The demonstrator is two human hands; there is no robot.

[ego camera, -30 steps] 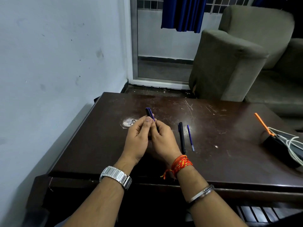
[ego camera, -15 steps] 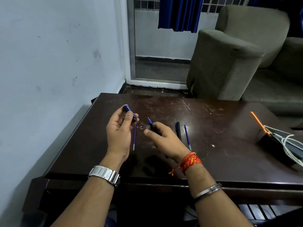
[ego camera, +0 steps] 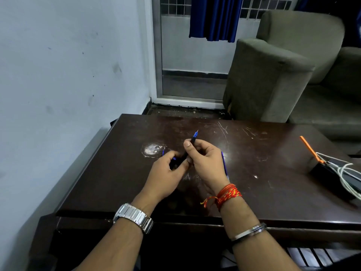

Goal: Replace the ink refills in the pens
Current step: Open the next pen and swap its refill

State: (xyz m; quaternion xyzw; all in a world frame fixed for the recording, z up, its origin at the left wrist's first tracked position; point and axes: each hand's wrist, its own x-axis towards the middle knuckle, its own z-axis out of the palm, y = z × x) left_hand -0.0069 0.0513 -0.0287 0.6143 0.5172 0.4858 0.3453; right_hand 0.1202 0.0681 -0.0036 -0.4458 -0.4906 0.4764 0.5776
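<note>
Far left, a pale scuffed wall [ego camera: 68, 65] runs down beside the dark wooden bench [ego camera: 263, 192]. On the bench top, a whitish worn patch [ego camera: 153, 150] sits just left of the hands. Here's the left hand [ego camera: 166, 173], silver watch [ego camera: 133, 216] on the wrist, fingers [ego camera: 172, 155] curled in around the lower end of a dark pen [ego camera: 188, 148]; a bit of blue shows inside that curl, too hidden to say what it is. A thin blue sliver [ego camera: 163, 152] peeks out just left of the knuckles, lying on the bench. The pen slants up and to the right, blue tip pointing away toward the far side, clear of the bench. Over to the right hand [ego camera: 207, 163], red thread band [ego camera: 226, 194] and a metal bangle [ego camera: 250, 231] on that arm: thumb and fingers pinch the pen around its middle, so both hands have it, held above the bench centre. Just right of that hand, a blue refill [ego camera: 223, 163] lies on the bench, partly hidden behind the wrist. Well off to the right, an orange stick [ego camera: 310, 149] leans over a black box [ego camera: 328, 177] with white cable [ego camera: 345, 173] draped on it. Beyond the far edge stands a grey-green armchair [ego camera: 273, 75], with a blue curtain [ego camera: 214, 18] hanging at the window behind.
</note>
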